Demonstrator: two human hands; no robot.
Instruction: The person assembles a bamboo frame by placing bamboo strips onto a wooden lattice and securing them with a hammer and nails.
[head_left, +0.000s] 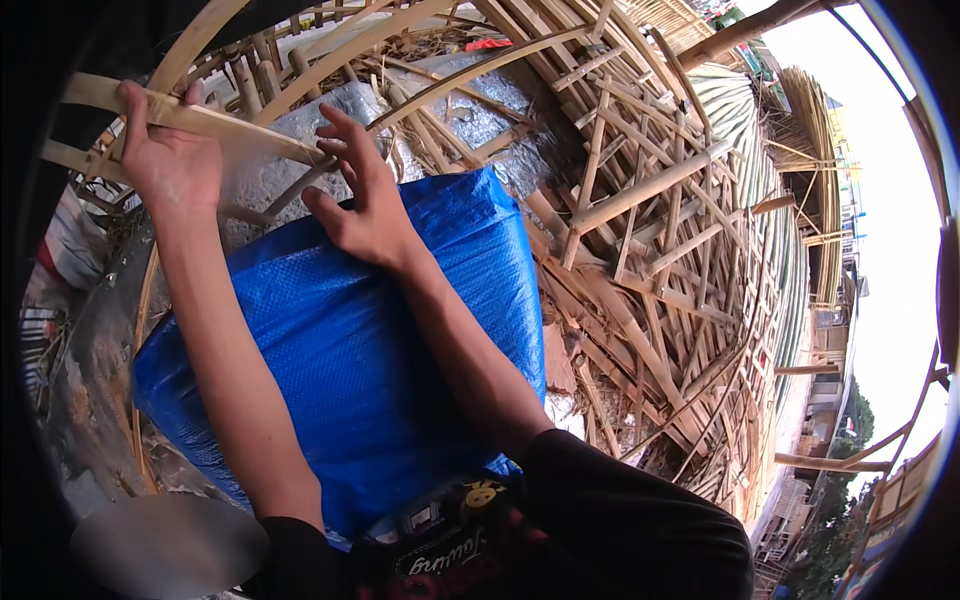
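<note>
- The pale bamboo strip [240, 128] is at the far left, above the far edge of the blue plastic sheet [310, 340] that lies over your lap; it slopes down a little toward the right.
- By its look, this strip should be light, stiff along its length and a little springy. I judge it is not very slippery, but its edges may be sharp and it may split if you bend it hard.
- The better hold seems to be on its flat faces, with thumb and fingers opposite, and not sliding along the edges.
- Your left hand [176, 165] grips the strip from below, thumb on one side and fingertips on the other.
- Your right hand [365, 205] is half open, with fingers spread and a little bent, near the strip's right end; I cannot tell whether a fingertip touches it.
- To the right lies a large heap of split bamboo pieces [690, 270], with a thicker round pole [655, 188] on it.
- I see no label on the strip. Your black shirt [440, 545], at the near side, carries printed letters and a small yellow figure [480, 494].
</note>
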